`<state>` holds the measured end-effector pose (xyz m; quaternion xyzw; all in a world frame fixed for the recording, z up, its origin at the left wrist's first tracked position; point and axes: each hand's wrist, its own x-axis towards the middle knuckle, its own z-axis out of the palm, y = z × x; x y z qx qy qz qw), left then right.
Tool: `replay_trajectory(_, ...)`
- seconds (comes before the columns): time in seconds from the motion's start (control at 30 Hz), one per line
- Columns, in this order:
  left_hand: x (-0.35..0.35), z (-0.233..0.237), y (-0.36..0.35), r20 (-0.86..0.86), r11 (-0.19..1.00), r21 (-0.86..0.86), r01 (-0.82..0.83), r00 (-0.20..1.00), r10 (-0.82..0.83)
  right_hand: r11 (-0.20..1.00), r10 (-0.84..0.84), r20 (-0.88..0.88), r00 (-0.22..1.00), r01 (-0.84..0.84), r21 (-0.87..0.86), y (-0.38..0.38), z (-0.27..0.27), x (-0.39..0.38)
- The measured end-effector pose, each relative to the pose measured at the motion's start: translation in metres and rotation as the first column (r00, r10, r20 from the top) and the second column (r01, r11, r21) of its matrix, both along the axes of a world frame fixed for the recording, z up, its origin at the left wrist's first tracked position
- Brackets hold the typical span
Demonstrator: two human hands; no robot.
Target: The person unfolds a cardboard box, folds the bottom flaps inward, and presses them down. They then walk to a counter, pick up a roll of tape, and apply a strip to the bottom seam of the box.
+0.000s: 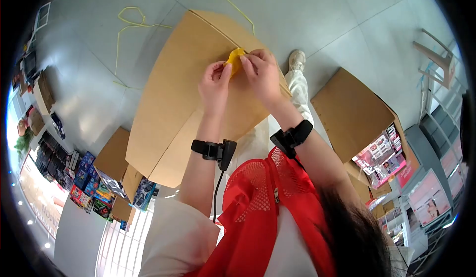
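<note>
Both of my hands meet over a large closed cardboard box [171, 78]. Between them is a small, shiny yellow piece [235, 61], bent and crumpled like tape or plastic film. My left hand [215, 84] pinches its near left edge between thumb and fingers. On the other side, my right hand [261, 73] grips the upper right part with its fingertips, close over the seam in the box top. Black straps with small devices sit on both wrists, and a cable hangs from the left one.
Yellow strapping [131, 25] lies loose on the grey floor [317, 9] beyond the box. An open carton [347, 113] with pink packages stands to the right, near a stool [436, 61]. Toy boxes [85, 170] and another open carton [113, 153] are at the left.
</note>
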<state>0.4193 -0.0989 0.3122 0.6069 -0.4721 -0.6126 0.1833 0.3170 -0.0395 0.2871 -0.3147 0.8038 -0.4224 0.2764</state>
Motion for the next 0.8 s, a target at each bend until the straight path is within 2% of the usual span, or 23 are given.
replay_trajectory(0.03,0.002,0.000,-0.002,0.049,0.999,0.011,0.053,0.997,-0.054,1.000,-0.006,0.004,1.000,0.006,-0.007,0.000,0.000,0.000)
replay_trajectory(0.17,0.008,-0.002,-0.007,0.000,0.991,0.097,0.090,0.996,-0.091,0.995,-0.101,0.170,0.980,0.102,0.003,0.000,-0.004,0.000)
replay_trajectory(0.23,0.007,0.001,-0.009,-0.023,0.986,0.148,0.074,0.997,-0.071,0.980,-0.197,0.305,0.932,0.195,0.038,0.001,-0.001,0.000)
replay_trajectory(0.33,0.001,0.007,-0.009,-0.061,0.988,0.132,0.075,0.996,-0.068,0.972,-0.236,0.413,0.880,0.215,0.096,0.006,-0.005,0.000)
replay_trajectory(0.43,-0.001,0.006,-0.008,-0.061,0.987,0.135,0.090,0.995,-0.083,0.940,-0.323,0.570,0.756,0.324,0.102,0.008,-0.002,-0.002)
replay_trajectory(0.53,-0.003,0.007,-0.008,-0.016,0.984,0.162,0.069,0.998,-0.067,0.895,-0.406,0.592,0.696,0.432,0.107,0.009,0.003,-0.008)
replay_trajectory(0.63,0.003,0.001,-0.010,-0.049,0.975,0.206,0.081,0.996,-0.073,0.903,-0.399,0.571,0.717,0.414,0.112,0.010,0.005,-0.010)
replay_trajectory(0.73,0.002,0.006,-0.012,-0.054,0.976,0.199,0.082,0.996,-0.073,0.864,-0.454,0.318,0.832,0.498,-0.070,0.005,0.019,-0.005)
replay_trajectory(0.8,0.000,0.010,-0.013,-0.065,0.972,0.220,0.087,0.995,-0.074,0.901,-0.396,0.330,0.857,0.431,-0.039,0.015,0.011,-0.008)
